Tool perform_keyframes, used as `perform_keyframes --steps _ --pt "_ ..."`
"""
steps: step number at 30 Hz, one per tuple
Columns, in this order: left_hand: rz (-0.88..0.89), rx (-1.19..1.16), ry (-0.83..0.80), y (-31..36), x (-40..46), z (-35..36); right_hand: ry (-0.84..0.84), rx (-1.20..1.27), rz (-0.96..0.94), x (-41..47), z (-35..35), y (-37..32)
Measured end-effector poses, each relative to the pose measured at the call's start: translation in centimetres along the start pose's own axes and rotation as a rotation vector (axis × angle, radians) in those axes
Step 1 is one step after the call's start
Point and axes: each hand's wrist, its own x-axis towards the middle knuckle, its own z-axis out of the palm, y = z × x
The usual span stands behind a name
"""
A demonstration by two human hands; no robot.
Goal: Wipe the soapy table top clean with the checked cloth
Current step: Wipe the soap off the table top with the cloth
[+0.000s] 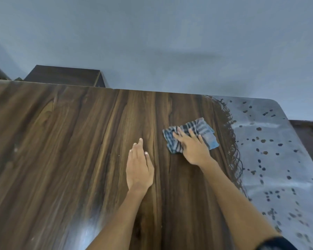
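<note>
Wood table [65, 141] below a grey wall [152, 33]; suds [271, 152] cover its right end.
Right hand [193, 148] presses flat on the cloth [197, 132], hiding its middle; left hand [139, 166] rests flat and released beside it.

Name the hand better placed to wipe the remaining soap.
Right. The right hand already presses the checked cloth beside the soapy patch; the left hand lies bare, farther away.

Cloth [192, 135] sits on the worktop [61, 141], right of centre; right hand [193, 148] on it, left hand [139, 168] just left, soapy patch [271, 150] far right.
</note>
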Motion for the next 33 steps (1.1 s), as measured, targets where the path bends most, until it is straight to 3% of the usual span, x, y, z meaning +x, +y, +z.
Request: perform_keyframes --steps 3,5,8,11,14,17,20,22,25,28,33 --pt "0.006 0.008 -0.018 0.0 -1.3 -0.4 0.015 -0.034 0.034 1.6 0.5 -3.9" --pt "0.018 -0.046 -0.009 0.0 -2.1 -0.7 0.014 -0.032 -0.092 -0.2 1.8 -6.5" --pt "-0.028 -0.113 0.076 -0.3 -3.4 -1.4 0.010 -0.042 -0.276 -6.5 3.9 -7.3" --pt "-0.010 -0.119 0.092 -0.6 -4.8 -1.9 0.015 -0.090 -0.313 -14.2 5.9 -4.5" --pt "0.005 -0.110 0.075 -0.9 -5.6 -2.1 0.055 -0.084 -0.161 -17.5 5.9 -0.5" --pt "-0.012 -0.060 0.052 -0.9 -6.5 -2.4 0.089 -0.123 -0.004 -13.3 4.3 1.1" --pt "-0.007 0.038 0.008 -1.1 -7.7 -2.4 0.057 -0.075 0.155 -5.8 2.7 -1.5" --pt "-0.008 0.069 -0.005 -1.5 -8.5 -2.5 0.036 -0.034 0.157 -2.2 2.3 -4.8" --pt "-0.001 0.101 0.016 -2.1 -9.7 -2.6 -0.024 -0.023 0.011 0.7 2.7 -9.7" --pt "-0.152 0.095 0.064 -2.1 -10.6 -2.8 -0.132 0.015 -0.203 0.4 3.1 -12.8" --pt "-0.257 0.023 0.183 -1.6 -11.5 -3.7 -0.220 0.152 -0.459 -4.7 4.0 -11.0"
